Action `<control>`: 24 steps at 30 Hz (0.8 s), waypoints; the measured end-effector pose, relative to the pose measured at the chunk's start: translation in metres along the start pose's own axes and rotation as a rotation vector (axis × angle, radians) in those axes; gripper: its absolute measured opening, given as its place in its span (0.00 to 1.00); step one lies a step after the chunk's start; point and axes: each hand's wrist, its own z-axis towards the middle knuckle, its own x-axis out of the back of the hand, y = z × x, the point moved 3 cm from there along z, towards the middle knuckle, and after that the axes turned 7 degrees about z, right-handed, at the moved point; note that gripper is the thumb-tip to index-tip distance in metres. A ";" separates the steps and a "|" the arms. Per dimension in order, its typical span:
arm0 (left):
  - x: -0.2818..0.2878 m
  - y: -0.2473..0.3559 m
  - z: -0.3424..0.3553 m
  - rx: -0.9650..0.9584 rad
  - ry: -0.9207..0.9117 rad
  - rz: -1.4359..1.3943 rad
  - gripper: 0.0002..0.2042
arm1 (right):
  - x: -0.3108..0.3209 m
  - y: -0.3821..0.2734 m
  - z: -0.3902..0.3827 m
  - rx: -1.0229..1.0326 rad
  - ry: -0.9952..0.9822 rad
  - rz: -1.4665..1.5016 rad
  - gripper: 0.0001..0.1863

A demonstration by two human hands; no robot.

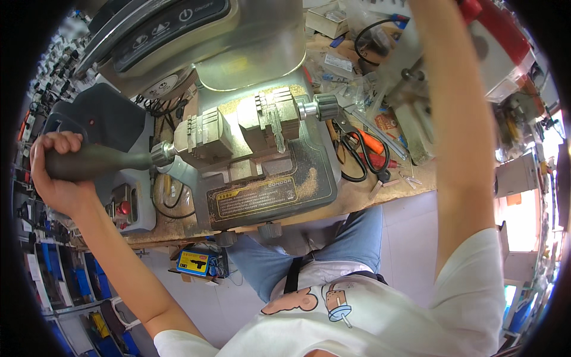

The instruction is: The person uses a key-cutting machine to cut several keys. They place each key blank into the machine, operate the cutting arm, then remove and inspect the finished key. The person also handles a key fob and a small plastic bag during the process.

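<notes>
Power symbol (186, 14) on control panel (178, 30); yellow-framed label (257, 197) on machine base (321, 185).

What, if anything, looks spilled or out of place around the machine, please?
Yellowish shavings lie scattered in patches over the black base of the machine; loose on that dark surface, they look like uncleared debris. Nothing looks plainly damaged.

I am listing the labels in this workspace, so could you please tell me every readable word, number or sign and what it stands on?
I won't copy printed wording.
Machine, control panel: a power symbol with lettering, two arrow-like symbols.
Base: yellow-bordered label, larger lettering visible, fine print too small.
Round sticker: too blurred.
Yellow box below the bench: drill-like picture, lettering too small.
White packet on the bench: too small.
</notes>
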 end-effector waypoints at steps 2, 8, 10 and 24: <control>-0.015 -0.009 -0.007 -0.055 -0.040 -0.042 0.08 | 0.049 0.125 -0.028 -0.343 -0.068 -0.174 0.17; -0.011 0.015 -0.014 -0.024 -0.024 0.021 0.10 | -0.052 0.167 -0.148 -0.922 -0.457 -0.573 0.32; -0.018 0.014 -0.013 -0.032 -0.017 0.032 0.10 | -0.054 0.199 -0.141 -0.801 -0.522 -0.484 0.33; -0.001 0.061 -0.084 -0.545 0.518 0.911 0.14 | 0.009 0.000 -0.197 -0.700 -0.871 -0.163 0.27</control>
